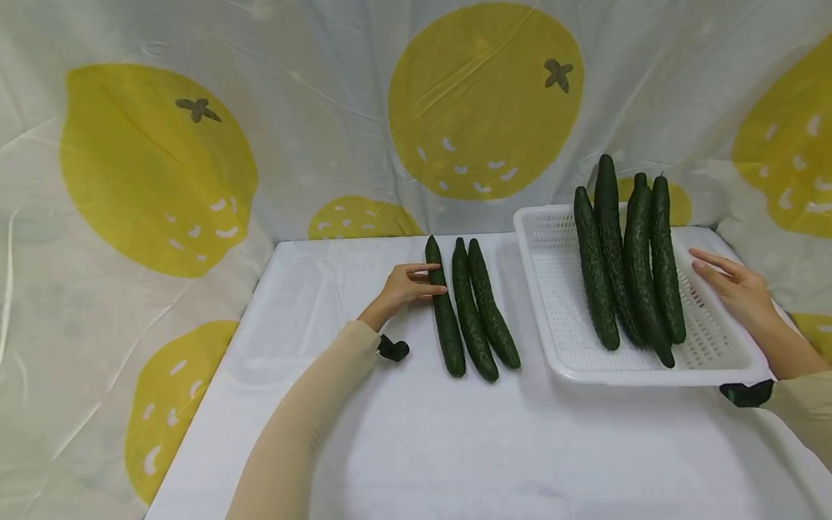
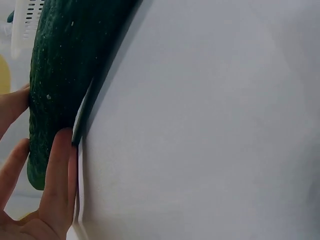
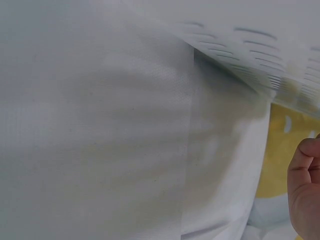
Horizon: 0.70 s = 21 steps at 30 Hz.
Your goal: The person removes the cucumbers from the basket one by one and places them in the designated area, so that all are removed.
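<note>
My left hand (image 1: 404, 286) grips the upper part of the leftmost of three dark green cucumbers (image 1: 448, 334), its fingers lying across the skin. In the left wrist view, digits of that hand (image 2: 42, 212) are on both sides of the same cucumber (image 2: 70, 65). Close by on its right lie a middle cucumber (image 1: 473, 318) and a curved one (image 1: 495, 318). My right hand (image 1: 741, 289), holding nothing, hovers with loosely bent fingers beside the right wall of a white plastic basket (image 1: 650, 377). Several cucumbers (image 1: 640, 267) lean together inside the basket, tips above its back rim.
A white cloth covers the table (image 1: 416, 448). Behind it hangs a pale curtain (image 1: 312, 108) printed with yellow lemons. The basket stands on the right half of the table, a short gap from the three cucumbers.
</note>
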Each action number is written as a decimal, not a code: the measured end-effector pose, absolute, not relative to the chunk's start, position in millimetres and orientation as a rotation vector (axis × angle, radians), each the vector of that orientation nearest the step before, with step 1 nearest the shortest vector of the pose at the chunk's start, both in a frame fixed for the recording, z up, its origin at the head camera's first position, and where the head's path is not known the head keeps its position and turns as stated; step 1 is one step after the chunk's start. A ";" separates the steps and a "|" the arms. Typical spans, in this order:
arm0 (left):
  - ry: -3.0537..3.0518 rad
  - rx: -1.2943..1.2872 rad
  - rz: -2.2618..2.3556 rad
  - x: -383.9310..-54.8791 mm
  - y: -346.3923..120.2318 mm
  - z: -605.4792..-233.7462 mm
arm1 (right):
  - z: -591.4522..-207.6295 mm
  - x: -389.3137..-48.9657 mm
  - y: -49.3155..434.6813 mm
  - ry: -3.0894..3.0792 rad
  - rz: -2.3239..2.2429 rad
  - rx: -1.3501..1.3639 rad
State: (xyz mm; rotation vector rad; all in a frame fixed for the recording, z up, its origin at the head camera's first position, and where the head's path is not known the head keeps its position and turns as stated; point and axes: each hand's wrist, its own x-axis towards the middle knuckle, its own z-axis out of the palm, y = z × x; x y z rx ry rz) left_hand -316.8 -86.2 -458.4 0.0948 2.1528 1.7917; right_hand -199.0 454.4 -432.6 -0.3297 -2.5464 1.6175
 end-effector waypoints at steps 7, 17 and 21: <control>2.218 0.076 1.749 -316.1 -82.9 -457.3 | -431.1 -199.4 450.8 -2.537 1.652 -0.355; 2.219 0.057 1.746 -313.3 -80.5 -453.0 | -430.4 -199.4 451.5 -2.492 1.744 -0.364; 2.272 0.073 1.706 -314.0 -83.6 -450.5 | -431.5 -199.1 452.3 -2.486 1.736 -0.373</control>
